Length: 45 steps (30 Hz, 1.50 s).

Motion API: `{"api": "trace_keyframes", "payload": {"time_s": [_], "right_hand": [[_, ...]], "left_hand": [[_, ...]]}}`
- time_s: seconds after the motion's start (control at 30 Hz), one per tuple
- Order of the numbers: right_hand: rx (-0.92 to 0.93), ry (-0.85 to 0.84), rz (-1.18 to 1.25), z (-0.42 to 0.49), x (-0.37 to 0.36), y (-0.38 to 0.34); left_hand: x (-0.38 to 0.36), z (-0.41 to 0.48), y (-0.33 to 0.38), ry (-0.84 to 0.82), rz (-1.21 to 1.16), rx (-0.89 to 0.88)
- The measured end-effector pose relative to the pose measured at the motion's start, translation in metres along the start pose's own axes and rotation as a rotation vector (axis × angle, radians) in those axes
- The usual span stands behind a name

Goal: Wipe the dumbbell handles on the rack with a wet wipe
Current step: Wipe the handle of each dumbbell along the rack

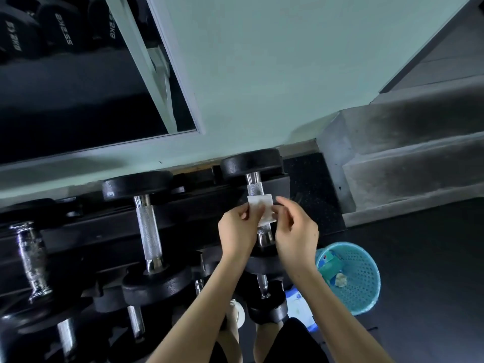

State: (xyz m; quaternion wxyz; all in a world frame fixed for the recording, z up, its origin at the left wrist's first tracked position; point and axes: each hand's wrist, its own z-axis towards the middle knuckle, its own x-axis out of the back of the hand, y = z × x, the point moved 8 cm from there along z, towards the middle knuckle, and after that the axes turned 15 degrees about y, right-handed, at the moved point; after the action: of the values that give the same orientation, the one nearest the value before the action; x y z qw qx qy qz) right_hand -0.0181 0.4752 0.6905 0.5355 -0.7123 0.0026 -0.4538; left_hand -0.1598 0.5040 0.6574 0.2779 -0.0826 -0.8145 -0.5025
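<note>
Both hands were up at the rack (pixel 188 205), working the wet wipe (pixel 262 209). The left hand (pixel 238 229) pinched its left edge between thumb and fingers, and the right hand (pixel 296 231) had thumb and forefinger curled onto the right edge, so the white square was stretched flat between them. It sat right over the right-end handle (pixel 254 186), covering the middle of the knurled bar; whether it actually touched the metal could not be told from this angle. By the look of it, this was a wipe being opened or refolded rather than a stroke in progress, so that handle read as not yet finished. Off to the left, the middle handle (pixel 148 226) and the far-left handle (pixel 31 255) lay bare in their cradles; nothing showed whether either had been cleaned. The lower-tier dumbbells (pixel 264 305) waited below the arms. Crumpled scraps sat in the blue basket (pixel 364 279) on the floor, hinting that some wiping had been done. Plenty looked left to do.
</note>
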Motion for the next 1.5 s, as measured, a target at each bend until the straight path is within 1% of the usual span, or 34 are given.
{"api": "trace_keyframes", "payload": {"time_s": [0.07, 0.1, 0.2, 0.3, 0.37, 0.43, 0.5, 0.57, 0.67, 0.7, 0.73, 0.83, 0.97, 1.03, 1.1, 1.17, 1.2, 1.4, 1.5], "right_hand": [[-0.056, 0.039, -0.043, 0.004, 0.003, 0.013], [-0.091, 0.028, -0.059, 0.004, 0.001, 0.02], [-0.241, -0.011, 0.015, 0.0, -0.009, 0.037], [-0.362, 0.083, 0.163, -0.001, -0.002, 0.045], [-0.392, 0.137, 0.192, -0.001, 0.004, 0.049], [-0.407, 0.164, 0.188, 0.0, 0.005, 0.054], [-0.417, 0.201, 0.183, 0.003, 0.007, 0.059], [-0.423, 0.235, 0.18, 0.006, 0.011, 0.061], [-0.424, 0.256, 0.155, 0.004, 0.013, 0.06], [-0.419, 0.252, 0.149, 0.002, 0.013, 0.059], [-0.409, 0.243, 0.137, 0.0, 0.011, 0.057], [-0.371, 0.212, 0.09, -0.004, 0.006, 0.054], [-0.361, 0.204, 0.071, -0.004, 0.006, 0.052], [-0.354, 0.193, 0.08, -0.005, 0.005, 0.051], [-0.337, 0.193, 0.072, -0.006, 0.005, 0.049], [-0.329, 0.206, 0.07, -0.006, 0.005, 0.048], [-0.327, 0.21, 0.07, -0.006, 0.005, 0.048], [-0.342, 0.225, 0.028, -0.009, 0.006, 0.048], [-0.364, 0.229, 0.011, -0.008, 0.008, 0.048]], "left_hand": [[-0.005, 0.006, -0.004, 0.015, -0.095, 0.088], [-0.007, 0.01, -0.006, 0.013, -0.146, 0.129], [-0.009, 0.012, -0.006, -0.02, -0.261, 0.175], [-0.014, 0.018, -0.006, -0.049, -0.354, 0.24], [-0.015, 0.03, -0.004, 0.001, -0.396, 0.305], [-0.017, 0.043, 0.001, 0.024, -0.403, 0.32], [-0.019, 0.042, 0.006, -0.012, -0.334, 0.25], [-0.02, 0.031, 0.006, -0.065, -0.248, 0.136], [-0.02, 0.018, -0.002, -0.102, -0.121, -0.028], [-0.019, 0.018, -0.003, -0.103, -0.099, -0.044], [-0.019, 0.021, -0.006, -0.111, -0.116, -0.009], [-0.021, 0.027, -0.013, -0.18, -0.275, 0.16], [-0.03, 0.029, -0.021, -0.23, -0.416, 0.283], [-0.034, 0.037, -0.02, -0.208, -0.546, 0.378], [-0.035, 0.05, -0.015, -0.192, -0.605, 0.403], [-0.037, 0.053, -0.013, -0.227, -0.597, 0.373], [-0.038, 0.052, -0.012, -0.241, -0.554, 0.336], [-0.029, 0.033, -0.001, -0.187, -0.157, -0.032], [-0.027, 0.014, -0.014, -0.219, -0.068, -0.098]]}}
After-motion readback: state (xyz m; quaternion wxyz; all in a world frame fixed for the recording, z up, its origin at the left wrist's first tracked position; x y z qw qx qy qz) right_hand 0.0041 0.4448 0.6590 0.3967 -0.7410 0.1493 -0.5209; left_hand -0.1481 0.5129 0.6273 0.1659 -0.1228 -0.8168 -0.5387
